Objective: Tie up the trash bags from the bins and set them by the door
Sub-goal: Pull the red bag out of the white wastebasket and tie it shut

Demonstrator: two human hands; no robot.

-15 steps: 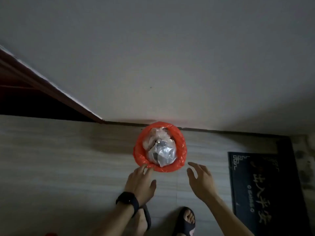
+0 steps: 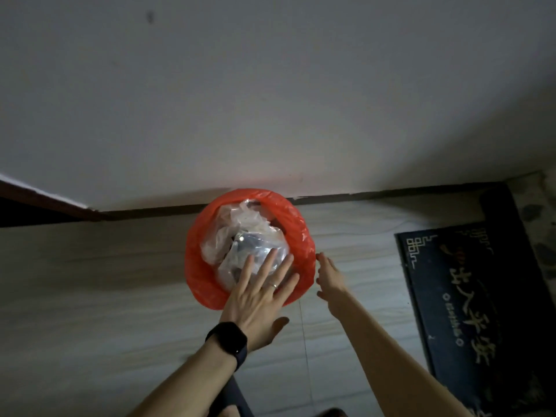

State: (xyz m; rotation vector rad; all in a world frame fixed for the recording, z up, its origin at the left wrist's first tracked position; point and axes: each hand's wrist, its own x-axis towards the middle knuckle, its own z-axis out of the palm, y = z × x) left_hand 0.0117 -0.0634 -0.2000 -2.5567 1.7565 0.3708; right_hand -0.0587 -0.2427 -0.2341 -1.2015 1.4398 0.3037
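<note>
A round bin lined with a red trash bag (image 2: 198, 266) stands on the floor against the white wall. Crumpled clear plastic waste (image 2: 240, 233) fills its top. My left hand (image 2: 258, 293), with a ring and a black wrist band, lies flat and spread over the bin's near rim and the plastic, holding nothing. My right hand (image 2: 329, 278) hovers with fingers apart just right of the bag's rim, fingertips nearly touching the red plastic.
A dark doormat (image 2: 469, 296) with pale characters lies on the floor at the right. A dark baseboard (image 2: 376, 196) runs along the wall behind the bin. A dark red door frame (image 2: 42, 200) sits at the far left. My feet show at the bottom edge.
Both hands have reached forward: the left from beside the near rim onto the bin's top, the right up to the bag's right rim. The view has closed in on the bin.
</note>
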